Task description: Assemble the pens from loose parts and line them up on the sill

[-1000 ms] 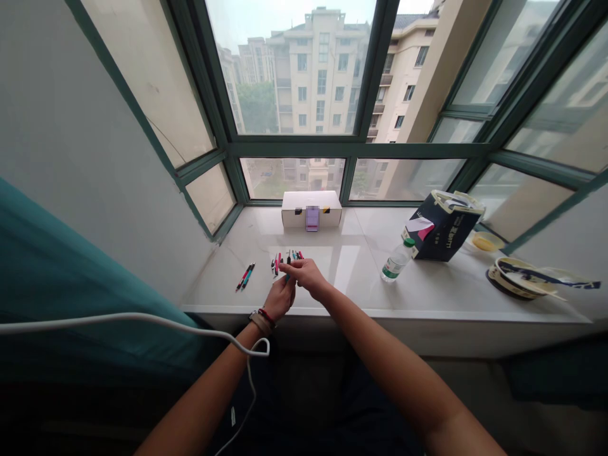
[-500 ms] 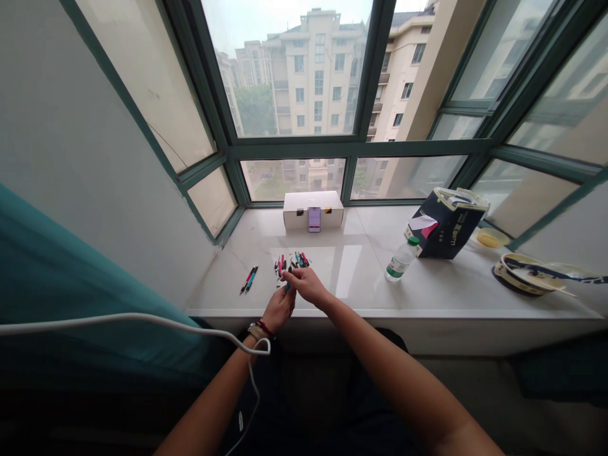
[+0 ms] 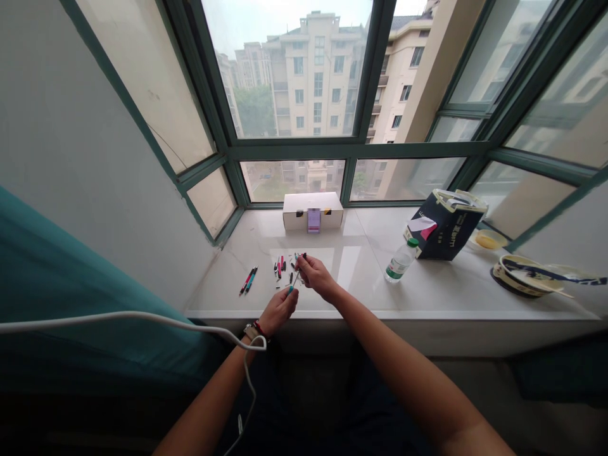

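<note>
My left hand (image 3: pixel 280 308) is closed around a teal pen barrel (image 3: pixel 291 289), held just above the sill's front edge. A thin refill (image 3: pixel 296 278) sticks up out of the barrel toward my other hand. My right hand (image 3: pixel 316 278) has its fingertips pinched together at the upper end of that refill; what exactly they hold is too small to make out. Small pen parts (image 3: pixel 280 266), red, black and silver, lie scattered behind and left of the fingers, some hidden by my right hand. Two whole pens (image 3: pixel 248 280), one red and black, one teal, lie side by side farther left.
A white box (image 3: pixel 294 221) with a purple phone-like item (image 3: pixel 313 220) in front stands by the window. To the right are a water bottle (image 3: pixel 398 266), a dark paper bag (image 3: pixel 451 228) and a bowl (image 3: pixel 522 278). A white cable (image 3: pixel 142 316) crosses over my left forearm.
My hands have drawn apart: the right has moved right and slightly up, the left a little down. The thin refill now shows between them.
</note>
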Motion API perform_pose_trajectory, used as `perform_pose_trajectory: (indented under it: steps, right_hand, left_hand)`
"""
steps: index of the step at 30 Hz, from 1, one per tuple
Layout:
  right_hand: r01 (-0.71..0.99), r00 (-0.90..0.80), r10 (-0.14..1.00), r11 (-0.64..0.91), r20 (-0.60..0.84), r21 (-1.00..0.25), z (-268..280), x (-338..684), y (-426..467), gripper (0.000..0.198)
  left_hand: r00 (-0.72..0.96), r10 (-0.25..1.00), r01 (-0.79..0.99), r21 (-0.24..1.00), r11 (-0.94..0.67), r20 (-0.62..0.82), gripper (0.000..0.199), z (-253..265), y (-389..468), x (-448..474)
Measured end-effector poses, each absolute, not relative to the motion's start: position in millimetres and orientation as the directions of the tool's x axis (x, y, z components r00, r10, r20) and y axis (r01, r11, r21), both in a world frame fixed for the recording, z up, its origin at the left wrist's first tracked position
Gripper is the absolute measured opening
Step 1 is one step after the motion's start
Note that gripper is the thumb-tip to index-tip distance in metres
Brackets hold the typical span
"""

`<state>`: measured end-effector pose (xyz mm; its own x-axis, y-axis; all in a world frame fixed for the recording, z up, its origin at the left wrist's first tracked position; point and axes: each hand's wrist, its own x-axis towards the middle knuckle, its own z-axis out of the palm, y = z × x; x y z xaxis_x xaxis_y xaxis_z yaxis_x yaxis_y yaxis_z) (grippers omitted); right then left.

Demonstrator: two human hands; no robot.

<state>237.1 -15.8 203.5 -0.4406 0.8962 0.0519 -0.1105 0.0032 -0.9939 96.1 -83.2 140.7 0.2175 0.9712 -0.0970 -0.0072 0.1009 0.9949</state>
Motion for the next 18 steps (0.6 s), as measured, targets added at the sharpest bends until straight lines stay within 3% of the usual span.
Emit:
perform_pose_trajectory:
  steps: [8, 13, 18]
  right_hand:
    - [-0.204, -0.343, 0.937, -0.012, 0.06, -0.979, 200, 241, -7, 0.037]
    - [-0.322, -0.26, 0.965, -0.071, 0.016, -0.944, 199, 252, -2, 0.037]
    - [-0.385, -0.162, 0.979, -0.181, -0.127, -0.905, 174, 270, 3, 0.032]
  left_hand:
    - [0.154, 0.988, 0.13, 0.992, 0.004, -0.024, 0.045, 129, -81, 96]
    - [0.128, 0.979, 0.21, 0.961, -0.181, 0.157, 0.038, 134, -86, 92]
    - [0.18, 0.933, 0.229, 0.909, -0.347, 0.311, 0.029, 149, -96, 92]
